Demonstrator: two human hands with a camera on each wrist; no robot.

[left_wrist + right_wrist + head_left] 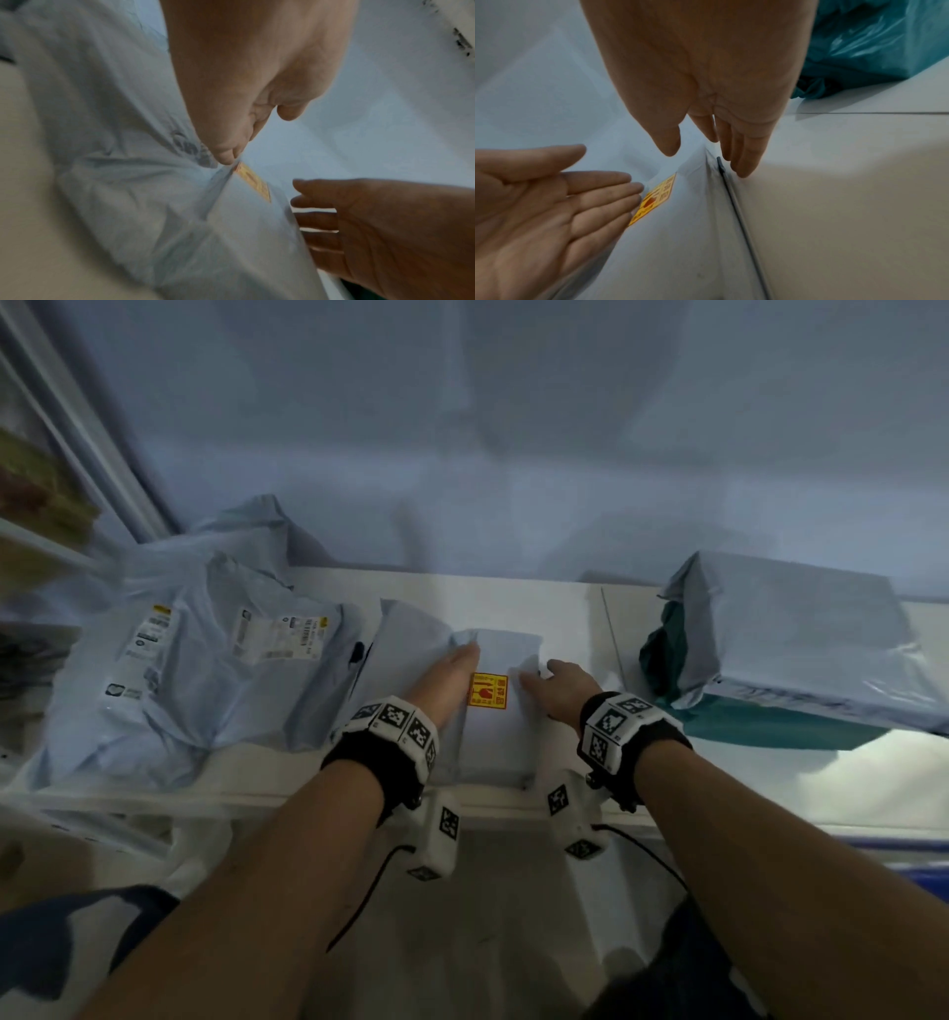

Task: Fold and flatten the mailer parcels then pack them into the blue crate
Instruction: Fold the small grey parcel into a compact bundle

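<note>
A pale grey mailer parcel (493,742) with a yellow sticker (487,691) lies on the white table (513,593), right in front of me. My left hand (452,667) lies with straight fingers along its left side, beside the sticker (654,200). My right hand (557,683) is at the parcel's right edge. Its fingers (741,168) point straight down at the table beside the edge, and its thumb hangs over the parcel. In the left wrist view the left hand (231,101) presses the crumpled parcel (154,203), with the right hand (372,223) spread against the other side.
A heap of pale labelled mailers (205,660) fills the table's left. At the right stands a bulky grey parcel (796,649) on a teal bag (662,660). A table seam (611,629) runs beside my right hand. A blue edge (914,870) shows at lower right.
</note>
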